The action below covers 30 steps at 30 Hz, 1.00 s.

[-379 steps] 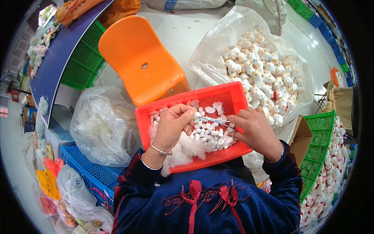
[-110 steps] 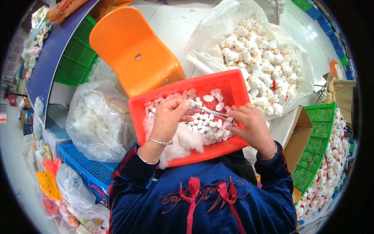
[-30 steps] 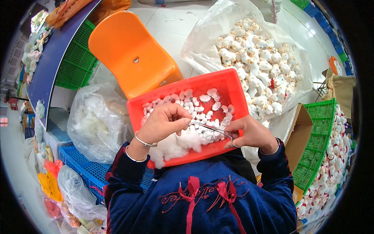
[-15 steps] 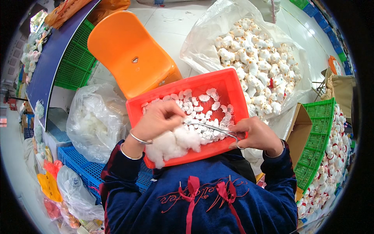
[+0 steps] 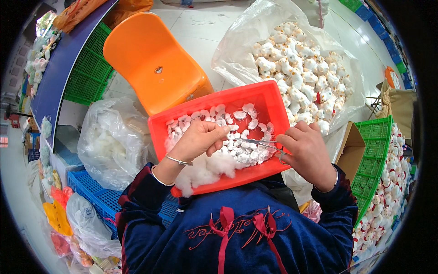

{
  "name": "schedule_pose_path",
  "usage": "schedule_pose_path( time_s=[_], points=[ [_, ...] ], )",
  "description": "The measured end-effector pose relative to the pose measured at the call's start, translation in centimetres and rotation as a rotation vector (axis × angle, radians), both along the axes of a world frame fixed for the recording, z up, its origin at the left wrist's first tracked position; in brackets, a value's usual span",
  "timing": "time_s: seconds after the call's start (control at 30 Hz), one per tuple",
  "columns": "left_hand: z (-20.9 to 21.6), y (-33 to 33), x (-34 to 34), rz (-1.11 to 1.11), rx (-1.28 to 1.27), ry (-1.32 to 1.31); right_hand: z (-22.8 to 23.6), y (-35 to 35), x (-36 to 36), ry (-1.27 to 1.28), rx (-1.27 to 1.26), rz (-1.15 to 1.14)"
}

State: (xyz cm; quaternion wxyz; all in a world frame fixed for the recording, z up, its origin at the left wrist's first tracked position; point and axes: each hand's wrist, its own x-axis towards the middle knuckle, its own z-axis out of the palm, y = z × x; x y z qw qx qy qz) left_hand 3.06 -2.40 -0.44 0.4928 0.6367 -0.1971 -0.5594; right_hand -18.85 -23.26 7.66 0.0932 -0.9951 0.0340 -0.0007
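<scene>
A red plastic tub sits in front of me, holding many small white curved fabric pieces and a heap of white fluffy stuffing at its near left. Above it, my left hand is closed in a pinch; whatever lies between its fingertips is too small to make out. My right hand, at the tub's right rim, grips ring-handled metal forceps. Their slim jaws point left and reach close to the left fingertips. Whether the jaws hold anything is not clear.
An orange chair stands beyond the tub. Far right, a large clear bag holds small white stuffed toys. At left are a bag of stuffing and a blue crate; at right, a cardboard box and green crate.
My left hand has shifted slightly right with its fingers turned downward. My right hand has rolled over and moved a little right and up, its fingers now further over the forceps' rings.
</scene>
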Motion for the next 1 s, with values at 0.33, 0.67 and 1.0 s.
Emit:
schedule_pose_path(
  time_s=[0.33,0.67,1.0],
  points=[
    [-0.3,0.2,-1.2,0.293,-0.181,0.063,-0.6,0.7,-0.2,0.125,0.383,-0.095],
    [-0.1,0.5,-1.6,0.375,-0.235,0.084,-3.5,1.2,0.5,-0.047,0.556,-0.011],
    [0.4,0.5,-2.2,0.395,-0.252,0.072,-3.9,2.0,0.7,0.132,0.707,-0.186]
  ],
)
